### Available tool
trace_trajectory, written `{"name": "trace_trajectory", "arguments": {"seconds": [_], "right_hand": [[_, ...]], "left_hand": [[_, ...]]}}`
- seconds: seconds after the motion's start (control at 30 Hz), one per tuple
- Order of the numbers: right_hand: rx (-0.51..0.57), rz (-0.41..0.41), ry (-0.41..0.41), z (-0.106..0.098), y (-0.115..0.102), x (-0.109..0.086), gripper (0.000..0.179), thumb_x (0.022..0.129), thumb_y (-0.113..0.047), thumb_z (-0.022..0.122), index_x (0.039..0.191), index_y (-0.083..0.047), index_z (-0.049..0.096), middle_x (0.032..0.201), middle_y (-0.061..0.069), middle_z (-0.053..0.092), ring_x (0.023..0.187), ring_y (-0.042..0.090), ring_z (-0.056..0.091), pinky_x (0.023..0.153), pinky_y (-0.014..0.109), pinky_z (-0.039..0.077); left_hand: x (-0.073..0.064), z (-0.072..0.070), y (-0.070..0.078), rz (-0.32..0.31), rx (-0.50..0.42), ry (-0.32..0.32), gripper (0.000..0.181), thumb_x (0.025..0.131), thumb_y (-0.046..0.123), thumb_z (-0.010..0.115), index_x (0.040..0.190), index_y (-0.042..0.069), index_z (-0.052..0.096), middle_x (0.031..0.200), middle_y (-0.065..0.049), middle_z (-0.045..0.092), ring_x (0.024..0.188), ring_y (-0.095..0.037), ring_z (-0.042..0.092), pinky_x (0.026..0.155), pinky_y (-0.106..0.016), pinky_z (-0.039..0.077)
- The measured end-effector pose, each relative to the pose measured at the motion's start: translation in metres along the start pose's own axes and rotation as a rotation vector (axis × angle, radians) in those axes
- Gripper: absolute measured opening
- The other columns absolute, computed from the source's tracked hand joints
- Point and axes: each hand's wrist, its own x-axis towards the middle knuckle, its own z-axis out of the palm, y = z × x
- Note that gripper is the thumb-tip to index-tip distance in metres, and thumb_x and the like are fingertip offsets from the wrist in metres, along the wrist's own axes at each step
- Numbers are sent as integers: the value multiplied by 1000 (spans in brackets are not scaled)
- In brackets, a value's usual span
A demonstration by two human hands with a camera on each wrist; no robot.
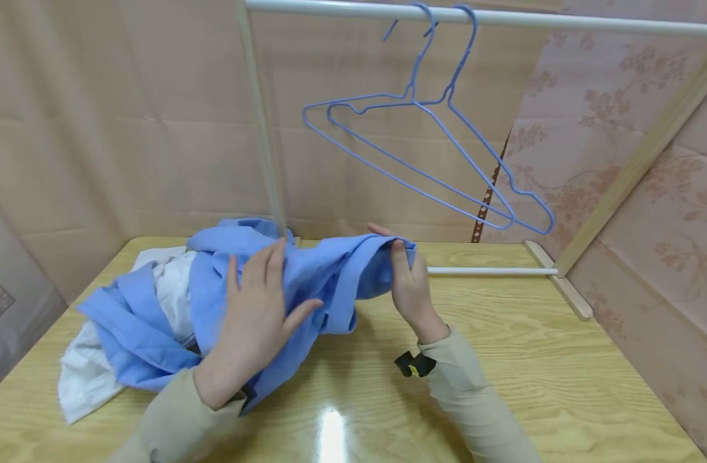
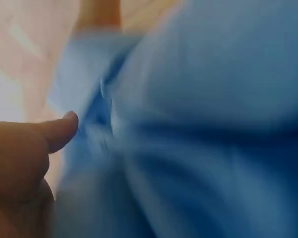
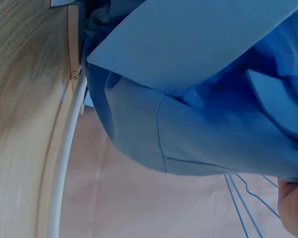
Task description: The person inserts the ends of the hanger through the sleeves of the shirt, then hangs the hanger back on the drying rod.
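Blue garment at centre-left of the wooden table, its right end lifted clear of the tabletop, the left part heaped among other cloth. Right hand grips the raised end at its edge, thumb on the near side, fingers mostly hidden behind the fabric. Left hand lies flat against the near side of the same garment, fingers straight, thumb held out to the side; nothing pinched. Left wrist view heavily blurred: thumb extended beside blue folds. Right wrist view shows a broad flap and a stitched seam on the garment.

White cloth in the heap at left, partly under blue folds; cannot tell whether all the blue there is one piece. Behind, a rack: white top rail, two blue wire hangers hooked on it side by side, white lower bar near the table's far edge, wooden foot at right. Beige curtain beyond
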Motion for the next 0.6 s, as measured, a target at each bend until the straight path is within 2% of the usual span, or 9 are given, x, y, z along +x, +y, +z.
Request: {"name": "trace_trajectory", "arguments": {"seconds": [0.07, 0.17, 0.23, 0.33, 0.5, 0.6], "right_hand": [[-4, 18, 28, 0, -1, 0, 54, 99, -38, 27, 120, 2, 56, 117, 18, 59, 114, 20, 52, 100, 31, 35], [-12, 53, 67, -1, -6, 1, 56, 98, -41, 26, 119, 1, 57, 117, 17, 59, 114, 21, 51, 99, 31, 35], [3, 78, 83, -1, -10, 3, 57, 98, -42, 26, 119, 1, 57, 118, 17, 58, 115, 22, 51, 98, 31, 34], [48, 108, 100, 0, -14, 3, 58, 98, -42, 26, 118, 3, 56, 119, 13, 59, 116, 21, 50, 99, 32, 33], [309, 156, 133, 7, -21, 0, 56, 96, -40, 33, 115, 7, 56, 111, 0, 64, 112, 20, 52, 96, 30, 37], [442, 209, 156, 12, -27, -1, 51, 95, -40, 35, 112, 2, 59, 107, -2, 65, 105, 17, 55, 89, 27, 41]], "left_hand": [[-10, 6, 13, 75, 89, 61, 95, 78, 65, 50, 141, 0, 22, 137, -24, 33, 128, -39, 30, 101, -65, 11], [-20, 17, 28, 126, 131, 46, 106, 68, 64, 62, 143, 3, 18, 145, -23, 21, 134, -38, 18, 101, -65, 8], [-23, 23, 32, 108, 158, -2, 114, 62, 63, 68, 144, 4, 14, 148, -21, 13, 137, -37, 11, 102, -64, 7], [-24, 33, 30, 71, 204, -23, 122, 56, 61, 75, 145, 4, 14, 149, -22, 10, 137, -39, 8, 101, -65, 7], [-22, 44, 22, 35, 242, -2, 121, 56, 55, 79, 144, 2, 15, 148, -24, 14, 136, -42, 11, 98, -68, 12], [-19, 47, 19, 21, 245, -11, 120, 58, 52, 80, 144, 3, 13, 148, -24, 13, 135, -43, 12, 97, -69, 14]]}}
